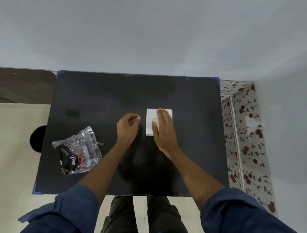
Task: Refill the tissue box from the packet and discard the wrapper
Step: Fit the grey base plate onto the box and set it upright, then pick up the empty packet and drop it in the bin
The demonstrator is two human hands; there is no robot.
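Flat white rectangular tissue box (150, 121) with an oval slot in its top, lying on the black square table (194, 132) right of frame centre

Right hand (163, 131) laid palm-down over the box's right half, fingers spread flat and touching the lid, thumb by the slot; open, clamped on nothing

Left hand (127, 127) just left of the box, apart from it, fingers curled loosely inward over the tabletop; whether anything sits inside the curl cannot be told

Crumpled clear plastic wrapper (78, 152) with black and red print, lying at the lower left of the table, well apart from both hands

Blue rolled sleeves (241, 213) at the bottom of the frame
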